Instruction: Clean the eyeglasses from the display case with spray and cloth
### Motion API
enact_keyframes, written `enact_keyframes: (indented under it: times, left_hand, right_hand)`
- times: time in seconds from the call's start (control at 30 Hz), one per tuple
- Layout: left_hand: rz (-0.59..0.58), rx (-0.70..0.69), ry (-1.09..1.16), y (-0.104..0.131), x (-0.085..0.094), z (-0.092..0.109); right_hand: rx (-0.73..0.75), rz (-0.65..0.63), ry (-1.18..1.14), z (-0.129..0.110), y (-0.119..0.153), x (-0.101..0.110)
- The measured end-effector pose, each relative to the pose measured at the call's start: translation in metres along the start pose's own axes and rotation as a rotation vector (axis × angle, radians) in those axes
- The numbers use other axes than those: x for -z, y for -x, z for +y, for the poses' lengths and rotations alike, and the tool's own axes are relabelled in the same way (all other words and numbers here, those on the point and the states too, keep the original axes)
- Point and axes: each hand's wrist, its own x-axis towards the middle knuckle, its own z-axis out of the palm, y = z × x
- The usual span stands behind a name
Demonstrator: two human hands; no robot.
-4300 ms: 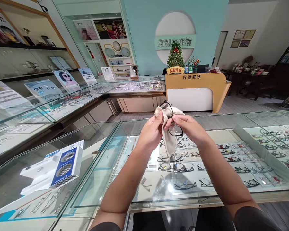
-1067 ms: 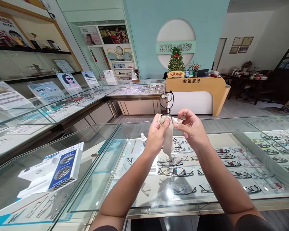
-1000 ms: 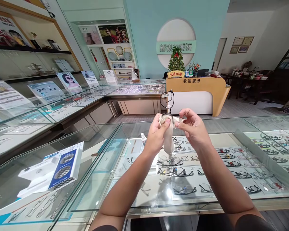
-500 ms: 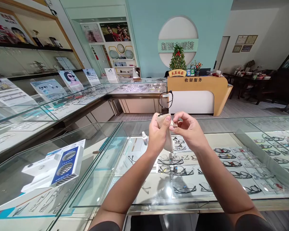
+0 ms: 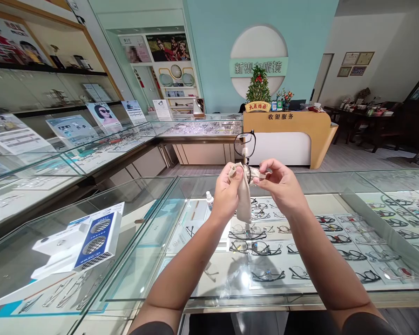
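I hold a pair of black-framed glasses [image 5: 245,144] upright above a glass display counter [image 5: 335,179]. My left hand [image 5: 227,190] pinches a beige cleaning cloth [image 5: 244,204] around the lower lens, and the cloth's tail hangs down. My right hand [image 5: 281,188] grips the frame and the cloth's other edge with its fingertips. The upper lens sticks out above both hands. The lower lens is hidden in the cloth.
Rows of glasses [image 5: 254,247] lie inside the counter under my arms. A small white spray bottle [image 5: 210,199] stands on the glass by my left wrist. A blue-and-white box [image 5: 96,239] sits on the left case. A yellow cashier desk [image 5: 286,135] stands beyond.
Over the last second the glasses and both hands shifted slightly right and up. My fingers keep working the cloth on the lower lens. Four seconds ago the frame lay lower between my hands.
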Motion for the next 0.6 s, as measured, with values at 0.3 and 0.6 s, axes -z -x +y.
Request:
enact_keyframes:
  times: [0.3,0.6]
  left_hand:
    - [-0.027,-0.009,-0.026,0.006,-0.005,-0.010]
    - [0.079,-0.053,0.137,0.005,-0.009,-0.007]
  right_hand:
    - [0.016,-0.006,0.006,-0.003,0.000,-0.001]
    - [0.061,-0.045,0.113,0.002,0.004,-0.013]
